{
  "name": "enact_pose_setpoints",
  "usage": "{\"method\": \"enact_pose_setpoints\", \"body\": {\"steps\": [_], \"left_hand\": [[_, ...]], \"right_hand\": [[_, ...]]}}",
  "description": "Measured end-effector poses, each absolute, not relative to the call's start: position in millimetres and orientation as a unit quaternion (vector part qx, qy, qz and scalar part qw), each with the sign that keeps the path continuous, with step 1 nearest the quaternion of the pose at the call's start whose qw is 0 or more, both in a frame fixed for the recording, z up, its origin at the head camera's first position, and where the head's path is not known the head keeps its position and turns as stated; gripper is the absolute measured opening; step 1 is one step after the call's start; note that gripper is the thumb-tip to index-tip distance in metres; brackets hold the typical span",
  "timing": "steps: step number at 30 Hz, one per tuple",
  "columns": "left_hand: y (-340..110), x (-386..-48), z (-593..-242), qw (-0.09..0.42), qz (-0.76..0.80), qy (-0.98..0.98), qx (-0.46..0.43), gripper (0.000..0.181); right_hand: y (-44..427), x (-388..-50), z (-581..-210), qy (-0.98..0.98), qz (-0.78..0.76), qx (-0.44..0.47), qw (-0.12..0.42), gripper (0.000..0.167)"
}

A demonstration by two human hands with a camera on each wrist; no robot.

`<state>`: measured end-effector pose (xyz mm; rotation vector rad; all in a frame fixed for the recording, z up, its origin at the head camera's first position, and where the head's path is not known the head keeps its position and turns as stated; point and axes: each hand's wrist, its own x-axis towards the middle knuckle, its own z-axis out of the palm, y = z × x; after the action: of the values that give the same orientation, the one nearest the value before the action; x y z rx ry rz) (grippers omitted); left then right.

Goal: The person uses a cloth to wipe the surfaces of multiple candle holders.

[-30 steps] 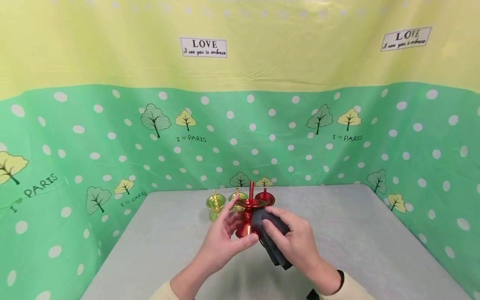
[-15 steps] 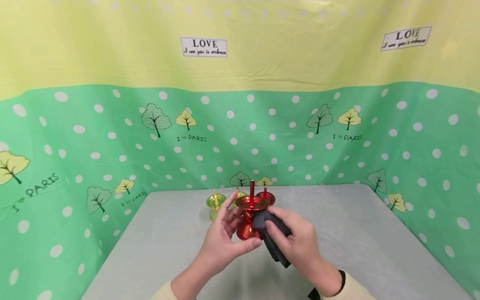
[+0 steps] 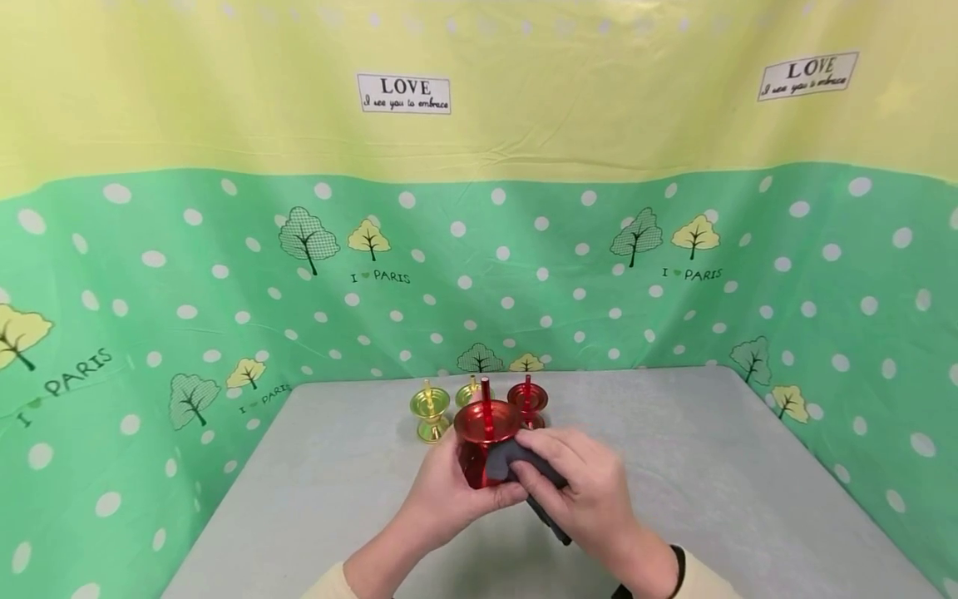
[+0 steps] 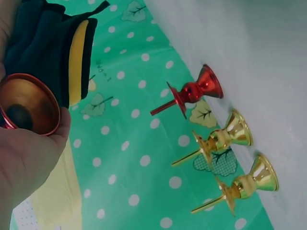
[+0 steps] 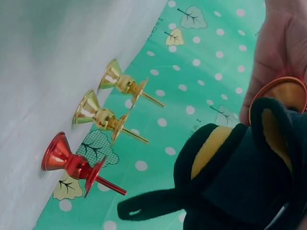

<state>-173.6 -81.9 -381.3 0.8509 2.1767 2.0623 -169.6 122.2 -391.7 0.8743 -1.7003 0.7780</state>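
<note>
A red metal candle holder (image 3: 488, 422) with a spike is gripped by my left hand (image 3: 449, 495), whose fingers and thumb curl round its lower part. My right hand (image 3: 587, 491) pinches a dark cloth (image 3: 516, 459) against the holder's right side, below its dish. In the left wrist view the hollow underside of the holder (image 4: 29, 103) shows above my left hand (image 4: 29, 165). The right wrist view shows the cloth (image 5: 230, 167) with a yellow band and a loop, covering part of the holder (image 5: 283, 93).
Behind the hands, a second red holder (image 3: 527, 399) and two gold ones, the left one (image 3: 430, 405) in full view and the other (image 3: 470, 391) partly hidden, stand on the grey table (image 3: 718, 499). A green and yellow curtain (image 3: 509, 283) surrounds the table's back and sides.
The held holder has moved left and its dish has tipped towards the camera. The cloth has shifted left with my right hand and now covers more of the stem.
</note>
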Motion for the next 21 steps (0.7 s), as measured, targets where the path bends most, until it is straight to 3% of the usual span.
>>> {"method": "enact_pose_setpoints", "body": {"steps": [3,9,14,21], "left_hand": [[-82.0,-171.4,-381.0,-0.005,0.654,0.710,0.262,0.083],[-82.2,-167.3,-382.1,-0.058,0.598,0.773,0.206,0.137],[-81.5,-166.3,-380.1,-0.077,0.576,0.783,0.220,0.130],[-79.5,-163.3,-379.9,-0.062,0.586,0.785,0.193,0.134]], "right_hand": [[122.4,-170.7,-392.6,-0.712,0.329,0.355,0.509,0.028],[125.5,-171.1,-395.6,-0.742,0.370,0.315,0.462,0.024],[127.7,-169.7,-395.8,-0.760,0.404,0.289,0.420,0.037],[126.6,-167.5,-395.1,-0.759,0.423,0.273,0.412,0.046]]}}
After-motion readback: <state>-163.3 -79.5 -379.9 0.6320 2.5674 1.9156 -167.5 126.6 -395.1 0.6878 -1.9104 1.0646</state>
